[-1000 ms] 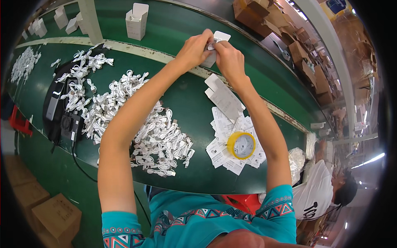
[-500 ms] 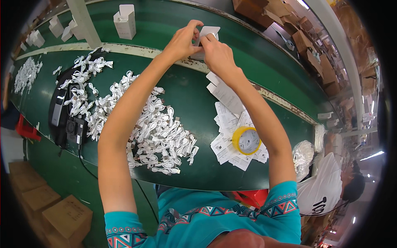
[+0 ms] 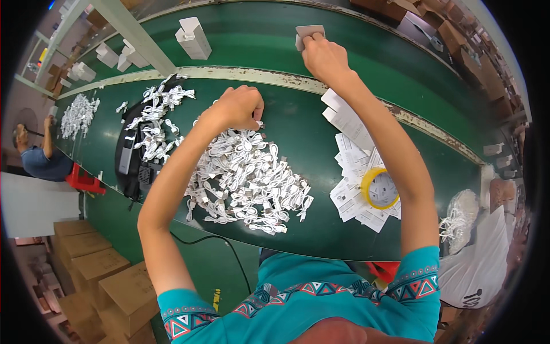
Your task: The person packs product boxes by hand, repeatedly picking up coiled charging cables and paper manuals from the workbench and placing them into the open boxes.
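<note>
My right hand (image 3: 327,59) grips a small white carton (image 3: 310,30) over the green strip beyond the bench rail. Its fingertips go in at the carton's open top, and a flap stands up behind them. My left hand (image 3: 238,109) is at the far edge of a heap of bundled white USB cables (image 3: 246,172). Its fingers curl down and close with the thumb on a cable, whose connector peeks out by the thumb; the palm hides the rest. Below my right forearm lie flattened white cartons (image 3: 350,123) and printed leaflets (image 3: 346,189), with a yellow tape roll (image 3: 366,189) on top.
Another white carton (image 3: 193,41) stands upright on the far strip, with several more to its left. A black bag (image 3: 127,155) lies left of the heap, cables on it. A painted post (image 3: 134,34) rises at the rail. A person (image 3: 43,157) sits far left.
My left hand has left the carton and come back leftward and nearer, down to the cable heap. My right hand keeps the carton, now slightly farther away and to the right in view.
</note>
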A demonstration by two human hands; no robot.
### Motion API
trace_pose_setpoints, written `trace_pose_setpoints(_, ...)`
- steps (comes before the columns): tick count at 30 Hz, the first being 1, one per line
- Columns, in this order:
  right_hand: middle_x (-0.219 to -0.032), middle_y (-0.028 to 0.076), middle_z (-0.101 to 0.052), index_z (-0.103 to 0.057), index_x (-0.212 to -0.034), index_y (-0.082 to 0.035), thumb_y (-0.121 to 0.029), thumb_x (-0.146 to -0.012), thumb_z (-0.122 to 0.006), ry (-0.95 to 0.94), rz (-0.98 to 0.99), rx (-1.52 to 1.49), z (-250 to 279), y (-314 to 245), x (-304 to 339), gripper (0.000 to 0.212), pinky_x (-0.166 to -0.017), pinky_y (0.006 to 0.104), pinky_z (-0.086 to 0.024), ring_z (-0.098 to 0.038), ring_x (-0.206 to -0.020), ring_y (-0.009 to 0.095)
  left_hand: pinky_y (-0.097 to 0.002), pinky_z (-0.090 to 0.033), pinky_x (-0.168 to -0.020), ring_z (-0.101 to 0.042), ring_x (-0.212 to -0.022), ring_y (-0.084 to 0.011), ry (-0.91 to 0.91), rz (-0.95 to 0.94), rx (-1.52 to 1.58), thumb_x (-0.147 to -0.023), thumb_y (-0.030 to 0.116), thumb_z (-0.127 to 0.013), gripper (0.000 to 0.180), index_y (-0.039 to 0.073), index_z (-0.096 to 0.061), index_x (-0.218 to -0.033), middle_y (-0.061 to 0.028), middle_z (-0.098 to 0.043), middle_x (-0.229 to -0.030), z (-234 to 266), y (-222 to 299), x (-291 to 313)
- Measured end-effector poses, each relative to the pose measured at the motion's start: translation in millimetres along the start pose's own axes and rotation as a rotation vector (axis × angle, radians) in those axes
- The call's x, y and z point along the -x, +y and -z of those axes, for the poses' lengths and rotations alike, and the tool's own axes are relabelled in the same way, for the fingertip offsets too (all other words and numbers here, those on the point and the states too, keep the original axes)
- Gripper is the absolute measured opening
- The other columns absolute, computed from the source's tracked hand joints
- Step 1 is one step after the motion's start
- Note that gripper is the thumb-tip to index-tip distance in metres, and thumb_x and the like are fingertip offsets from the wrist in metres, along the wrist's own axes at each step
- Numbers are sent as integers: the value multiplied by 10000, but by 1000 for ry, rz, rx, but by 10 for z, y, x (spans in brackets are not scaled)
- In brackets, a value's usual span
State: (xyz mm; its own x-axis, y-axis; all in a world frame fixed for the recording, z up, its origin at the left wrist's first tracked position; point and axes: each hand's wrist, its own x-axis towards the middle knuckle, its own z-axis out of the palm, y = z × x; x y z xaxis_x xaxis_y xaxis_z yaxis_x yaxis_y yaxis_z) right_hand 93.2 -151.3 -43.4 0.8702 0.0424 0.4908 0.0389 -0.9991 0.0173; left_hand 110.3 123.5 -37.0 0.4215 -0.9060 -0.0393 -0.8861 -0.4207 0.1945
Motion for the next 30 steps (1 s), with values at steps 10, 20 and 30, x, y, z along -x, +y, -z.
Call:
trace_pose_setpoints(10, -1182, 178, -601, -566, -1209, 48, 48, -830, -583, 120, 20, -129, -113, 171, 184, 380, -816, 447, -574, -662, -954, 370, -332, -519, -838, -648, -992, -196, 875, -54, 472, -825, 199, -848, 174, 82, -815, -950, -95, -675, -1149, 444, 196, -979)
trace_pose_setpoints(20, -1236, 137, -610, -554, -1278, 56, 105, -757, -581, 185, 86, -245, -162, 43, 174, 524, -871, 432, -542, -614, -951, 342, -440, -527, -927, -609, -1181, -338, 706, 157, 26, -771, 247, -812, 168, 106, -820, -862, -116, -753, -826, 78, -552, -2174)
trace_pose_setpoints(30, -1317, 122, -611, -613, -1288, 3, 63, -809, -593, 36, 106, -347, -44, 219, 146, 484, -893, 458, -546, -631, -1044, 367, -456, -559, -910, -672, -1089, -356, 608, 244, 306, -796, 163, -649, 203, 177, -833, -882, -170, -735, -1046, 62, -374, -2126)
